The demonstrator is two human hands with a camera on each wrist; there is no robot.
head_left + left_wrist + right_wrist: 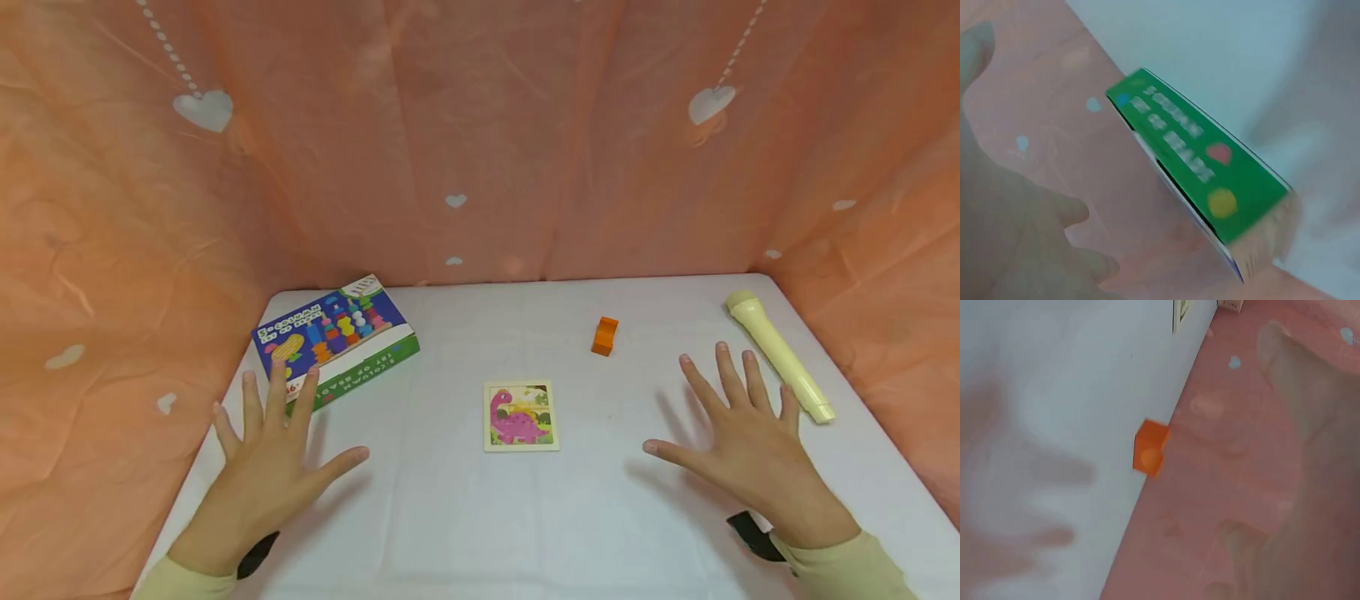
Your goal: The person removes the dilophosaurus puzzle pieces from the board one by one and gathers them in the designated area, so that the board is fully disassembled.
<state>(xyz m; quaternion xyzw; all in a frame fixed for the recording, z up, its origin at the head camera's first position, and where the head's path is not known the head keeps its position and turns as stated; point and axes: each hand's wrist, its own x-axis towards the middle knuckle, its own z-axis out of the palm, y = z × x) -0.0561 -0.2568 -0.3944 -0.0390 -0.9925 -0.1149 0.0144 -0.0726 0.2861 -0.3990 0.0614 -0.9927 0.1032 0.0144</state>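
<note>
My left hand (266,467) is spread over the left of the table, fingers straight, holding nothing. Its fingertips overlap the near corner of a blue and green bead-set box (337,333) in the head view; whether they touch it I cannot tell. On the right, my right hand (750,442) is likewise spread and holds nothing. A pale yellow flashlight-shaped stick (780,354) lies just beyond its little finger. Up and left of that hand sits a small orange block (605,336) with a curved notch. Between both hands lies a square picture puzzle (521,416) with a pink dinosaur.
A white cloth covers the table (465,517). Behind it and along both sides hangs an orange-pink curtain (495,142) with white hearts. The box's green side (1191,156) faces the left wrist camera.
</note>
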